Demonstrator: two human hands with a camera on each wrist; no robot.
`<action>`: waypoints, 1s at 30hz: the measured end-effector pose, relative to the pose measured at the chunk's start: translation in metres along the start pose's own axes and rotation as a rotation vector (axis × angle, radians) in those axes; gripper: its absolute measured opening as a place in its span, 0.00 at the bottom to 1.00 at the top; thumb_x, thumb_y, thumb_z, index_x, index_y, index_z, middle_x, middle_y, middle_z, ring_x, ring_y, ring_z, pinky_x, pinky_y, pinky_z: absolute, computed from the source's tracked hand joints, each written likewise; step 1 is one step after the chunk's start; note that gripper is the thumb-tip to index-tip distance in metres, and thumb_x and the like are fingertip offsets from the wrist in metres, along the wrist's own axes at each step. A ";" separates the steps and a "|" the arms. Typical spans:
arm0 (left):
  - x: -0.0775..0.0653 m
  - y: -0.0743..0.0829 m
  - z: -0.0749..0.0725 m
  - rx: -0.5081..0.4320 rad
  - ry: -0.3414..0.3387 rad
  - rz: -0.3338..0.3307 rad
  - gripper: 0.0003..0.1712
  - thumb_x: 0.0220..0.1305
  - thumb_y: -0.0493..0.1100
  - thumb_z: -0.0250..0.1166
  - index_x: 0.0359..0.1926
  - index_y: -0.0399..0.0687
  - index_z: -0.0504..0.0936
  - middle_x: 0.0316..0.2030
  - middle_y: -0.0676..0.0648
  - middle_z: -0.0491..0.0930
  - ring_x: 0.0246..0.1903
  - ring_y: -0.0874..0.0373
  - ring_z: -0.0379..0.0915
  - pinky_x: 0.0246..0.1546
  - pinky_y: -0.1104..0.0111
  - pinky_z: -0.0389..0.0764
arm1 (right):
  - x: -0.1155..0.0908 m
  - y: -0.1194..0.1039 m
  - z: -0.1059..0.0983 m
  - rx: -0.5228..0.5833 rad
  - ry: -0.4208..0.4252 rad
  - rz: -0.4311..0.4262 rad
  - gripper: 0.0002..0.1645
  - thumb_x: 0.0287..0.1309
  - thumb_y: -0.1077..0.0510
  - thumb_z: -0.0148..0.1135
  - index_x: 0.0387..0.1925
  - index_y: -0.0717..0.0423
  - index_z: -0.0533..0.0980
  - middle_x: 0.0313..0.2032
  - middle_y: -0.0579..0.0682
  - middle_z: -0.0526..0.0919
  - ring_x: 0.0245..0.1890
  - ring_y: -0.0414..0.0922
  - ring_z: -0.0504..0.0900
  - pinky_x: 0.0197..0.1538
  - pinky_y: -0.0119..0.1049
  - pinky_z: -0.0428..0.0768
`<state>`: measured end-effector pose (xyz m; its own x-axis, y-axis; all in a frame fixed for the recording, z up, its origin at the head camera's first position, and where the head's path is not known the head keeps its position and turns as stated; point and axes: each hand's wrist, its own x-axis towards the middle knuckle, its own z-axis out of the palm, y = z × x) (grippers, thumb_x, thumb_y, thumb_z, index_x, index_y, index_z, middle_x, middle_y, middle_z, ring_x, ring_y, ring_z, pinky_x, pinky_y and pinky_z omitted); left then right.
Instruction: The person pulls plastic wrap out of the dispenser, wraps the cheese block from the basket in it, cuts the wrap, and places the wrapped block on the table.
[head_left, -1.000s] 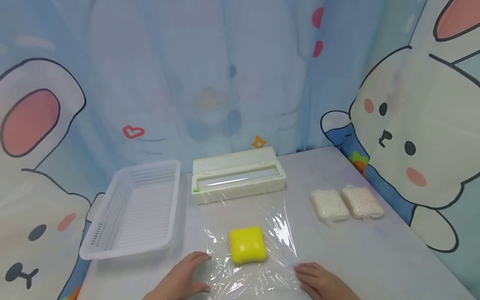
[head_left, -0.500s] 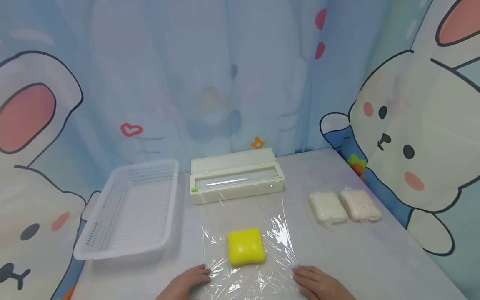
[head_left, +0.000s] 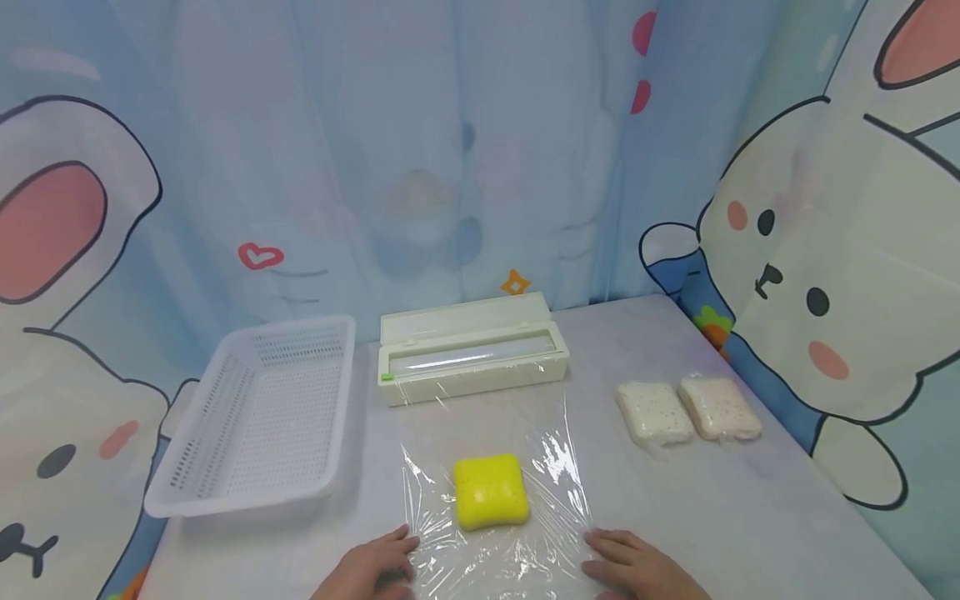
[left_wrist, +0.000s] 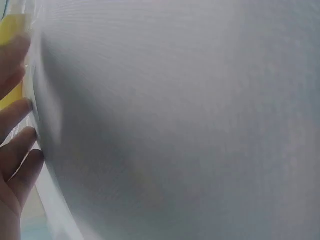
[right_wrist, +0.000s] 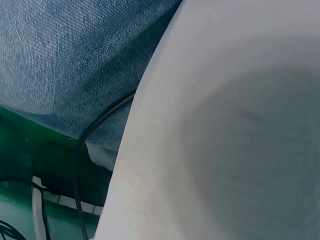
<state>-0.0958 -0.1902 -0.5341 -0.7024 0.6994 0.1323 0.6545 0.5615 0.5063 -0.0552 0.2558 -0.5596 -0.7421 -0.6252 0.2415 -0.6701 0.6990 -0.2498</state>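
A yellow, pillow-shaped block (head_left: 491, 492) lies on a sheet of clear cling film (head_left: 510, 567) in the middle of the table. The film stretches back to a long white cling film dispenser (head_left: 480, 387), whose lid stands up. At the film's left edge is my left hand (head_left: 367, 568), fingers loosely bent and fingertips right at the border. In the left wrist view, its fingers (left_wrist: 20, 145) lie spread along that edge. My right hand (head_left: 637, 567) rests at the film's right edge with fingers fairly straight; the right wrist view does not show it.
A white perforated basket (head_left: 262, 417) stands at the left. Two pale speckled blocks in clear wrap, one whitish (head_left: 655, 412) and one pinkish (head_left: 720, 407), lie at the right. A patterned curtain (head_left: 450, 150) hangs behind the table. Black cable (right_wrist: 77, 165) shows beside the table.
My left hand has shifted toward the near side along the film's edge, and its thumb and fingers have drawn closer. The right hand stays at the right edge, its fingers slightly more spread.
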 end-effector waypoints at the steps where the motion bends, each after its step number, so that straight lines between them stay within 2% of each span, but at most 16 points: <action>1: 0.000 0.001 0.000 0.003 -0.011 -0.011 0.08 0.56 0.49 0.76 0.36 0.59 0.85 0.57 0.43 0.85 0.62 0.44 0.79 0.56 0.60 0.84 | 0.000 0.001 0.001 -0.015 0.021 -0.022 0.17 0.66 0.39 0.64 0.53 0.35 0.83 0.58 0.47 0.86 0.55 0.47 0.83 0.48 0.39 0.88; 3: 0.001 0.003 0.001 0.015 -0.024 -0.025 0.10 0.55 0.53 0.75 0.36 0.60 0.85 0.59 0.42 0.84 0.62 0.42 0.78 0.56 0.60 0.83 | 0.000 0.002 0.003 -0.031 0.050 -0.048 0.14 0.67 0.42 0.65 0.51 0.36 0.84 0.57 0.48 0.86 0.54 0.47 0.84 0.47 0.39 0.88; 7: 0.004 0.007 0.005 0.080 -0.022 0.000 0.06 0.57 0.54 0.73 0.32 0.62 0.86 0.58 0.39 0.84 0.60 0.37 0.78 0.54 0.57 0.84 | 0.000 0.004 0.007 -0.065 0.099 -0.098 0.12 0.65 0.45 0.66 0.48 0.38 0.85 0.54 0.49 0.88 0.52 0.48 0.85 0.47 0.38 0.87; 12: 0.006 0.013 0.005 0.101 -0.040 -0.045 0.02 0.60 0.49 0.71 0.33 0.60 0.86 0.58 0.38 0.83 0.60 0.36 0.78 0.55 0.55 0.84 | 0.000 0.005 0.010 -0.141 0.191 -0.164 0.10 0.64 0.44 0.68 0.45 0.38 0.85 0.51 0.49 0.89 0.49 0.46 0.86 0.51 0.28 0.84; 15: 0.008 0.017 0.003 0.094 -0.059 -0.130 0.04 0.62 0.45 0.71 0.39 0.56 0.85 0.58 0.39 0.84 0.59 0.39 0.80 0.55 0.55 0.84 | 0.001 0.003 0.010 -0.166 0.216 -0.147 0.10 0.63 0.43 0.69 0.44 0.37 0.85 0.51 0.47 0.88 0.48 0.44 0.87 0.51 0.25 0.82; 17: 0.011 0.020 0.001 0.047 -0.084 -0.222 0.05 0.64 0.44 0.70 0.40 0.55 0.83 0.57 0.42 0.85 0.60 0.42 0.80 0.57 0.55 0.83 | 0.001 -0.001 0.008 -0.154 0.202 -0.106 0.10 0.62 0.44 0.70 0.44 0.37 0.85 0.51 0.47 0.88 0.48 0.43 0.87 0.49 0.26 0.83; 19: 0.014 0.022 -0.001 0.006 -0.097 -0.292 0.04 0.65 0.44 0.69 0.40 0.55 0.81 0.57 0.44 0.85 0.60 0.45 0.80 0.57 0.55 0.82 | 0.002 -0.003 0.005 -0.138 0.190 -0.067 0.10 0.59 0.45 0.72 0.43 0.36 0.85 0.51 0.46 0.88 0.47 0.42 0.88 0.46 0.29 0.85; 21: 0.015 0.023 -0.002 -0.028 -0.093 -0.328 0.04 0.66 0.43 0.68 0.37 0.56 0.80 0.54 0.47 0.87 0.56 0.50 0.83 0.55 0.57 0.83 | 0.003 -0.006 0.002 -0.098 0.168 -0.021 0.11 0.58 0.48 0.73 0.43 0.37 0.85 0.51 0.46 0.88 0.46 0.41 0.89 0.44 0.31 0.86; 23: 0.015 0.023 -0.003 -0.029 -0.066 -0.315 0.06 0.65 0.42 0.68 0.35 0.55 0.78 0.51 0.50 0.88 0.52 0.56 0.84 0.52 0.63 0.84 | 0.007 -0.008 -0.002 -0.033 0.136 0.040 0.11 0.58 0.50 0.73 0.44 0.37 0.86 0.50 0.44 0.89 0.46 0.40 0.89 0.44 0.32 0.87; 26: 0.015 0.022 -0.006 0.014 0.015 -0.220 0.07 0.63 0.38 0.69 0.37 0.51 0.79 0.43 0.54 0.88 0.42 0.64 0.82 0.44 0.70 0.83 | 0.012 -0.008 -0.009 0.034 0.119 0.110 0.10 0.59 0.52 0.73 0.43 0.37 0.86 0.47 0.40 0.90 0.45 0.38 0.89 0.44 0.33 0.88; 28: 0.017 0.021 -0.008 0.049 0.082 -0.154 0.08 0.61 0.37 0.70 0.37 0.49 0.78 0.41 0.55 0.86 0.41 0.64 0.80 0.42 0.71 0.81 | 0.017 -0.007 -0.013 0.060 0.131 0.142 0.10 0.58 0.53 0.74 0.42 0.37 0.87 0.45 0.37 0.90 0.44 0.36 0.88 0.43 0.34 0.88; 30: 0.019 0.022 -0.012 0.056 0.127 -0.126 0.07 0.62 0.37 0.69 0.37 0.49 0.78 0.41 0.55 0.86 0.41 0.61 0.80 0.43 0.70 0.81 | 0.021 -0.005 -0.016 0.044 0.179 0.130 0.11 0.54 0.55 0.76 0.40 0.38 0.87 0.43 0.35 0.89 0.43 0.35 0.88 0.43 0.33 0.88</action>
<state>-0.0987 -0.1699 -0.5102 -0.8073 0.5624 0.1791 0.5710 0.6673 0.4782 -0.0673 0.2450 -0.5382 -0.8111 -0.4565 0.3657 -0.5715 0.7515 -0.3296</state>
